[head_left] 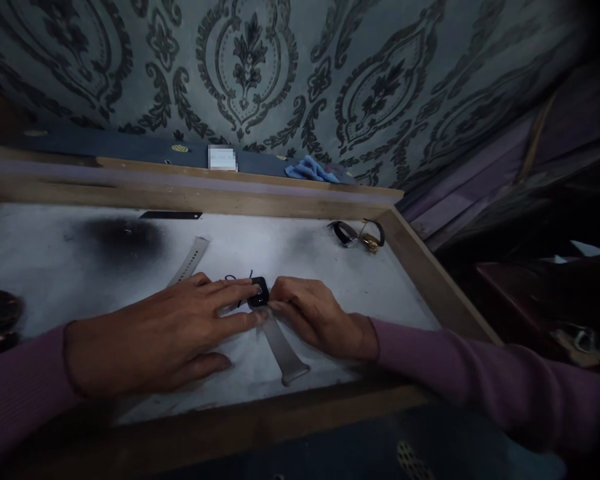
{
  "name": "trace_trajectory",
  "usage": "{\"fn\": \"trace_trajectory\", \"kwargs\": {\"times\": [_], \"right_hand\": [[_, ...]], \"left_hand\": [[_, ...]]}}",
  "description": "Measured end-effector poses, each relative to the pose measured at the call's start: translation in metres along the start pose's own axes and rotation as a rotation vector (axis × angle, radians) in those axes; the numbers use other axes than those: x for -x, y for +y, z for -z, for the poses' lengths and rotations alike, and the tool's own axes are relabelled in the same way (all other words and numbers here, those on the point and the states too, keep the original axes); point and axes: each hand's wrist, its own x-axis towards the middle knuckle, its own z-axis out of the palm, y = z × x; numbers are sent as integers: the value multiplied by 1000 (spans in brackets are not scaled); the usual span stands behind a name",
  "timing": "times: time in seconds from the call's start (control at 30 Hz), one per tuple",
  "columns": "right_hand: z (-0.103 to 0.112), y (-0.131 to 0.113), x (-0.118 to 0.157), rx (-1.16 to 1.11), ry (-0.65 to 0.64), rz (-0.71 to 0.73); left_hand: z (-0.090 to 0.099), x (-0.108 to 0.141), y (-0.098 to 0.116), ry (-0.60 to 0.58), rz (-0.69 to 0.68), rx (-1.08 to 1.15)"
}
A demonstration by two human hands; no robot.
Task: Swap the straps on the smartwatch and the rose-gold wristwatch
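The watch case is black — a grey near strap before it, a pale grey far strap to its left, white tray floor beneath, mauve sleeves either side, and a dark-flowered blue-grey backdrop beyond it.

Dim light shows a damask-patterned wall and, shadowed at right, possibly furniture.

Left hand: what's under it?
The left hand partly covers a pale strap, its far end showing, and a fingertip overlaps the black watch. The strap's near end and anything else beneath are hidden.
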Motion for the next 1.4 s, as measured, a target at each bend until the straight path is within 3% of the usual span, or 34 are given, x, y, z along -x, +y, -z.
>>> {"fn": "trace_trajectory", "kwargs": {"times": [0.3,1.4], "right_hand": [[1,-3,-3,-215,57,-251],[1,-1,-1,-196,-7,-181]], "left_hand": [[-3,2,-2,41,-18,-12],[-4,1,-3,61,-28,38]]}}
